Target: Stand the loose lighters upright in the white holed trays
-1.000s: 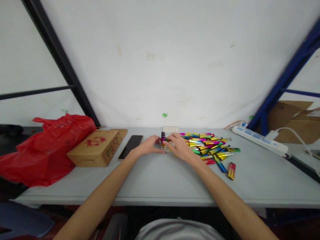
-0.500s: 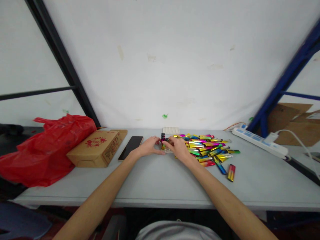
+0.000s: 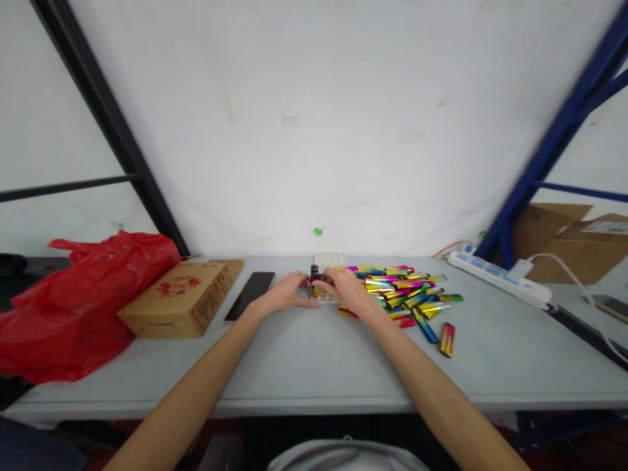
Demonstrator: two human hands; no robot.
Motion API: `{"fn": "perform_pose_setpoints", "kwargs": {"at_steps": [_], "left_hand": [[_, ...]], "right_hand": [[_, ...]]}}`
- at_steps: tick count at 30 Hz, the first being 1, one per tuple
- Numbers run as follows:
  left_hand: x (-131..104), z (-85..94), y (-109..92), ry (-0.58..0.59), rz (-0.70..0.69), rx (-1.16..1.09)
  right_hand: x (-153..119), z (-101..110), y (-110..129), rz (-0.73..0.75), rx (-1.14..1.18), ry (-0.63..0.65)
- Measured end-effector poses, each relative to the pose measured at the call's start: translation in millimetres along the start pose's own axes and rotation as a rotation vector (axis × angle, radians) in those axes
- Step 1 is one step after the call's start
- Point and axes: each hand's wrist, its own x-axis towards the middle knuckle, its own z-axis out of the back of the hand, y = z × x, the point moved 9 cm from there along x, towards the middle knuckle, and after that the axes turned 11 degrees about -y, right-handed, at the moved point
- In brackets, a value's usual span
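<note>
A pale slotted tray lies on the table between my hands, partly covered by them. A dark-topped lighter stands upright at its left side. My left hand is beside that lighter, fingertips at it or just touching, with the thumb stretched out apart. My right hand pinches another lighter, gold with a dark top, tilted over the tray. The right fingers hide part of it. Right of my right hand lies a loose pile of shiny multicoloured lighters.
A second pale tray lies against the wall. A black phone, a cardboard box and a red plastic bag are on the left. One red-gold lighter lies apart, and a white power strip is at the right.
The camera view has shifted slightly. The lighter in my right hand leans more and sits lower by the tray. My left hand stays about where it was.
</note>
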Motion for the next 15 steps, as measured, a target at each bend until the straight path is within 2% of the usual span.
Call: {"fn": "perform_pose_setpoints", "kwargs": {"at_steps": [4,10,13,15], "left_hand": [[-0.2,1.6,-1.6,-0.008,0.007,-0.007],[0.1,4.8,-4.1,-0.013,0.019,0.009],[0.8,4.0,-4.5,-0.004,0.009,0.009],[1.1,4.0,-3.4,-0.008,0.017,0.004]], "right_hand": [[-1.0,1.9,4.2,-0.032,-0.077,0.006],[-1.4,-7.5,13.9,-0.073,-0.18,0.044],[-2.7,4.7,10.7,-0.069,-0.143,0.006],[-4.8,24.4,4.7,-0.079,-0.123,-0.04]]}}
